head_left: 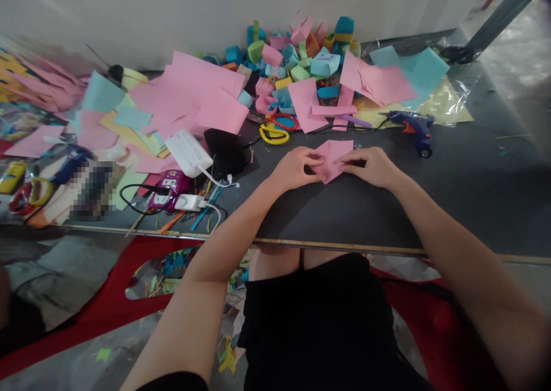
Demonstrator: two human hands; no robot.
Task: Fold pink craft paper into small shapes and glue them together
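Observation:
A small piece of pink paper (333, 157), partly folded, is held just above or on the dark table between my two hands. My left hand (299, 166) pinches its left side with thumb and fingers. On the other side, my right hand (371, 166) grips the paper's right part near the middle. The fingers hide some of the edges and folds. Behind the hands lie scissors with red and yellow handles (275, 135), and a blue glue gun (415, 128) rests to the right.
A heap of small folded paper pieces (297, 58) stands against the wall. Pink sheets (198, 92) spread at the left, near a white power adapter (188, 151), a black box-like object (224, 151) and a purple power socket (172, 187). The table's front edge (327, 244) runs before my lap.

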